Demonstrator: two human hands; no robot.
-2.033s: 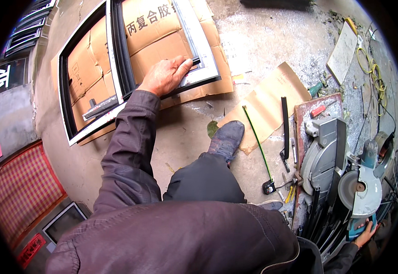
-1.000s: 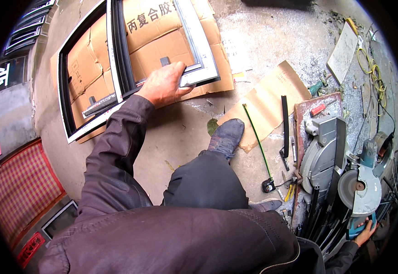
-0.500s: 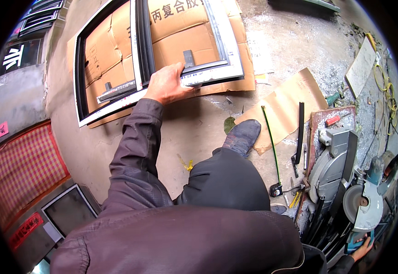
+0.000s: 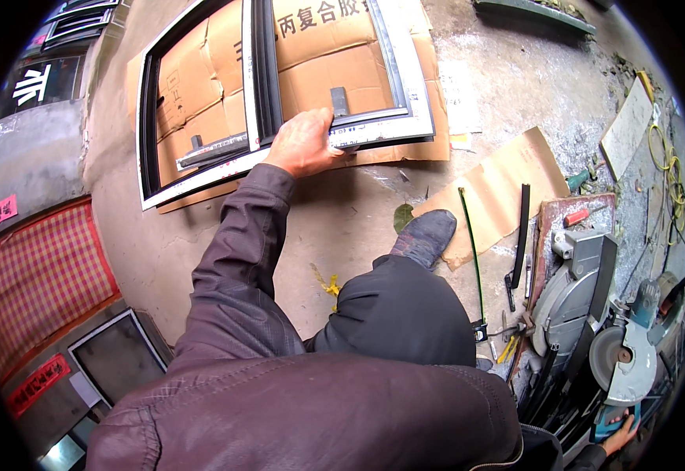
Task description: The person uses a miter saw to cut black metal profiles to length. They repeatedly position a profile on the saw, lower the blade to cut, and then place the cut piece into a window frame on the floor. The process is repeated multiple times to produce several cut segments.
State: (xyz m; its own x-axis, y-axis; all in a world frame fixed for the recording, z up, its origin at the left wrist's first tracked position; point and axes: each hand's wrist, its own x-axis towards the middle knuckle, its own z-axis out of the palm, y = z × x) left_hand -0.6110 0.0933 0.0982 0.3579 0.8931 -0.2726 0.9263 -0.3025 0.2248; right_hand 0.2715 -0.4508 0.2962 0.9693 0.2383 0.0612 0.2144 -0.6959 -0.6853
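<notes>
My left hand (image 4: 303, 144) reaches forward and grips the near rail of a black-and-white window frame (image 4: 250, 86) at the centre divider. Its fingers wrap round the rail, the thumb toward the front edge. The frame lies over a flattened cardboard box (image 4: 311, 67), with a short dark bar (image 4: 338, 100) against its inner edge and another grey piece (image 4: 213, 151) in the left opening. Far down at the right rim, my right hand (image 4: 619, 436) closes round the teal handle of a cut-off saw (image 4: 633, 365); part of that hand is cut off by the dark rim.
A cardboard strip (image 4: 507, 196) lies right of my foot (image 4: 429, 235). Beside it are a tape measure (image 4: 480, 330) with its blade out, a black profile strip (image 4: 521, 235) and a red-handled tool (image 4: 578, 217). Yellow cable (image 4: 676, 180) coils at far right; a checked cloth (image 4: 40, 275) hangs left.
The whole view has shifted slightly, so the window frame appears a little further right. Both hands keep their holds, on the frame and on the saw handle.
</notes>
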